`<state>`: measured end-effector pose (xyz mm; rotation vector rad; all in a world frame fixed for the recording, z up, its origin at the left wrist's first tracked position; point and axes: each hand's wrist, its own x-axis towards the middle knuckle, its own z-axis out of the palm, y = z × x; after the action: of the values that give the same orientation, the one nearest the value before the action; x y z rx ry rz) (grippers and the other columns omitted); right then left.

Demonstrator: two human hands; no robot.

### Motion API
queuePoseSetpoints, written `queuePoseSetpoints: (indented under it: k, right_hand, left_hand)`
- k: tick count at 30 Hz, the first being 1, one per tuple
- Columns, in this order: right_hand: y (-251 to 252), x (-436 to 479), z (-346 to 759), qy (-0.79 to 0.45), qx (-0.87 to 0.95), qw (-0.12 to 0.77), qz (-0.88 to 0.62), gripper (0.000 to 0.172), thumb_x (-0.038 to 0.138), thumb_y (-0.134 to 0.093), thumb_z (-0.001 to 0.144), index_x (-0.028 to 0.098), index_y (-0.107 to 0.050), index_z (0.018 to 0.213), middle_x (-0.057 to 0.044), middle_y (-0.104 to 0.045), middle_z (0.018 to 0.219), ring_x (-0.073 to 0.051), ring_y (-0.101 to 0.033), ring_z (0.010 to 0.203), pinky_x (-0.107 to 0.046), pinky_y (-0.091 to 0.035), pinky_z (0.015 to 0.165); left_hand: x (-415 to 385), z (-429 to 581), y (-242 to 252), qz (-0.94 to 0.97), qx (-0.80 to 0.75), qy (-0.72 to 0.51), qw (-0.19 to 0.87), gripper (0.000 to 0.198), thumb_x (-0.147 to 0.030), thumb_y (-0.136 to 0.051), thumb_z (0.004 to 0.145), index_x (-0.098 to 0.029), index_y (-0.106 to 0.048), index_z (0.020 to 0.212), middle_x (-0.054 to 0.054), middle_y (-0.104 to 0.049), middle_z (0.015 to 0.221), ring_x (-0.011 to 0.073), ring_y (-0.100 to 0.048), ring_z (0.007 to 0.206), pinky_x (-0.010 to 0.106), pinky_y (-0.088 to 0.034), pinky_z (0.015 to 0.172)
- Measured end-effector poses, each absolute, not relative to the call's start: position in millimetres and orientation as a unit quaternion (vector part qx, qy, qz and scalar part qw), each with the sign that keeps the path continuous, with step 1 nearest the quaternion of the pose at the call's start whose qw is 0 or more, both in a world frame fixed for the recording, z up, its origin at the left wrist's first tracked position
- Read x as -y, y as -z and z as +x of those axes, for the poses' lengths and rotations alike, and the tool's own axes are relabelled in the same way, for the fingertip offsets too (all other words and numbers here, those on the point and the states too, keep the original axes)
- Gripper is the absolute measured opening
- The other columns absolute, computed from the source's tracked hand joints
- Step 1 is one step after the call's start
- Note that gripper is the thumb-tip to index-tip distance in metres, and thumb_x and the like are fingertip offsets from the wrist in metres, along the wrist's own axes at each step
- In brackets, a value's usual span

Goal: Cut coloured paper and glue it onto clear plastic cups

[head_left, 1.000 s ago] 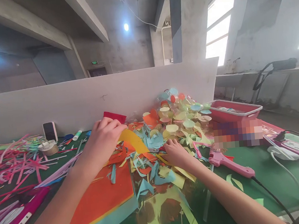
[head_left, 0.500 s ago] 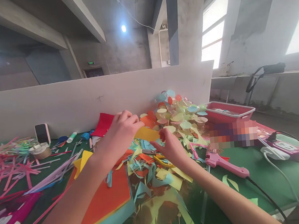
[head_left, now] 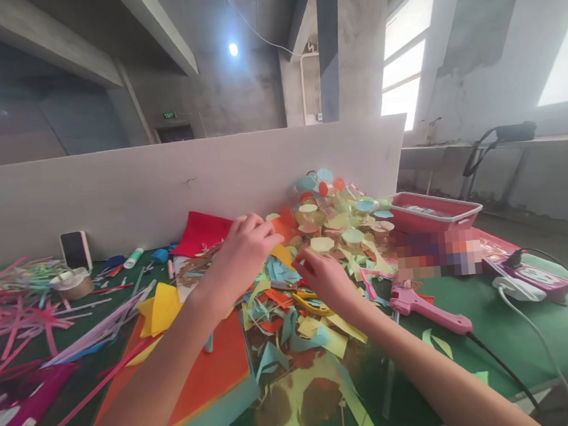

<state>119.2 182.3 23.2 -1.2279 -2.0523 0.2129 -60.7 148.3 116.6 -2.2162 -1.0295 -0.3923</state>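
My left hand (head_left: 245, 259) hovers over the scrap heap with its fingers curled, next to a red felt sheet (head_left: 201, 235). A yellow paper piece (head_left: 282, 255) pokes out just past its fingertips, partly hidden. My right hand (head_left: 323, 279) sits a little to the right, its fingertips close to that piece and above scattered paper scraps (head_left: 278, 319). Yellow-handled scissors (head_left: 309, 303) lie below it among the scraps. Under my left forearm rests a stack of orange sheets (head_left: 213, 371), with a yellow sheet (head_left: 162, 310) on top.
Behind my hands, a heap of coloured discs and small cups (head_left: 337, 218) leans on a white partition (head_left: 163, 190). A red plastic basket (head_left: 435, 209), a pink glue gun (head_left: 429, 311), pink paper strips (head_left: 9, 310) and a phone (head_left: 76, 251) stand around on the green table (head_left: 547, 329).
My hands have moved slightly apart, and the yellow piece held out between them is now mostly hidden near my left fingertips. More of the red sheet and the left yellow sheet shows.
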Motion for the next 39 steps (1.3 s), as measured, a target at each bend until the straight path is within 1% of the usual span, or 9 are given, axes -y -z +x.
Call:
queuePoseSetpoints:
  k: [6, 17, 24, 26, 28, 30, 32, 36, 39]
  right_hand:
    - [-25, -181, 119, -0.096, 0.791, 0.371, -0.476, 0.021, 0.033, -0.043, 0.098, 0.024, -0.058, 0.087, 0.000, -0.065, 0.071, -0.017, -0.055, 0.066, -0.024, -0.035, 0.062]
    - [-22, -189, 123, -0.218, 0.706, 0.451, -0.500, 0.031, 0.043, -0.040, 0.094, 0.025, -0.040, 0.069, 0.004, -0.047, 0.058, -0.015, -0.041, 0.054, -0.024, -0.031, 0.054]
    - [-22, -193, 125, -0.273, 0.697, 0.445, -0.492, 0.044, 0.051, -0.041, 0.093, 0.023, -0.042, 0.060, 0.003, -0.048, 0.052, -0.013, -0.040, 0.049, -0.025, -0.034, 0.051]
    - [-20, -194, 125, -0.271, 0.697, 0.453, -0.486, 0.038, 0.048, -0.042, 0.093, 0.022, -0.052, 0.067, 0.000, -0.058, 0.062, -0.015, -0.048, 0.054, -0.026, -0.041, 0.055]
    - [-18, -194, 125, -0.224, 0.711, 0.477, -0.465, 0.023, 0.039, -0.047, 0.092, 0.022, -0.062, 0.094, -0.005, -0.068, 0.092, -0.020, -0.060, 0.078, -0.031, -0.049, 0.072]
    - [-16, -194, 124, -0.154, 0.739, 0.492, -0.434, 0.034, 0.031, -0.051, 0.090, 0.027, -0.056, 0.123, -0.008, -0.061, 0.126, -0.024, -0.057, 0.111, -0.040, -0.046, 0.093]
    - [-16, -191, 123, -0.111, 0.772, 0.475, -0.407, 0.045, 0.031, -0.053, 0.090, 0.030, -0.050, 0.135, -0.009, -0.053, 0.138, -0.027, -0.048, 0.126, -0.045, -0.040, 0.103]
    - [-18, -186, 120, -0.143, 0.798, 0.409, -0.419, 0.026, 0.036, -0.049, 0.093, 0.022, -0.064, 0.109, -0.009, -0.067, 0.103, -0.025, -0.060, 0.097, -0.039, -0.047, 0.086]
    - [-18, -188, 118, -0.281, 0.750, 0.426, -0.421, 0.027, 0.036, -0.042, 0.092, 0.020, -0.062, 0.083, -0.003, -0.063, 0.076, -0.019, -0.056, 0.070, -0.030, -0.045, 0.068]
  left_hand:
    - [-149, -61, -116, -0.835, 0.411, 0.132, 0.342, 0.046, 0.005, -0.041, 0.083, -0.019, -0.069, 0.110, 0.010, -0.069, 0.101, 0.0259, -0.052, 0.101, 0.043, -0.043, 0.087]
    - [-165, -89, -118, -0.824, 0.442, 0.163, 0.316, 0.037, -0.003, -0.043, 0.088, -0.021, -0.071, 0.106, 0.009, -0.070, 0.097, 0.0261, -0.052, 0.097, 0.042, -0.043, 0.085]
    - [-168, -98, -116, -0.826, 0.440, 0.206, 0.286, 0.032, -0.013, -0.046, 0.091, -0.024, -0.072, 0.105, 0.010, -0.069, 0.094, 0.0255, -0.053, 0.098, 0.043, -0.044, 0.088]
    - [-168, -97, -117, -0.829, 0.437, 0.210, 0.280, 0.032, -0.013, -0.045, 0.092, -0.024, -0.072, 0.106, 0.010, -0.069, 0.095, 0.0248, -0.053, 0.098, 0.043, -0.045, 0.088]
    - [-167, -94, -119, -0.828, 0.435, 0.209, 0.285, 0.034, -0.011, -0.043, 0.092, -0.023, -0.072, 0.106, 0.009, -0.070, 0.096, 0.0243, -0.053, 0.097, 0.043, -0.045, 0.088]
    - [-165, -91, -121, -0.826, 0.432, 0.207, 0.297, 0.036, -0.009, -0.041, 0.092, -0.022, -0.071, 0.106, 0.009, -0.070, 0.097, 0.0239, -0.052, 0.096, 0.042, -0.046, 0.088]
    - [-164, -88, -124, -0.823, 0.425, 0.205, 0.317, 0.035, -0.008, -0.040, 0.093, -0.021, -0.071, 0.106, 0.008, -0.070, 0.098, 0.0237, -0.051, 0.096, 0.041, -0.046, 0.087]
    - [-160, -84, -126, -0.815, 0.405, 0.208, 0.359, 0.033, -0.007, -0.042, 0.094, -0.021, -0.069, 0.107, 0.007, -0.070, 0.098, 0.0232, -0.052, 0.098, 0.040, -0.046, 0.088]
    - [-155, -79, -127, -0.786, 0.401, 0.227, 0.414, 0.033, -0.008, -0.044, 0.093, -0.023, -0.067, 0.111, 0.006, -0.068, 0.106, 0.0259, -0.050, 0.110, 0.047, -0.041, 0.100]
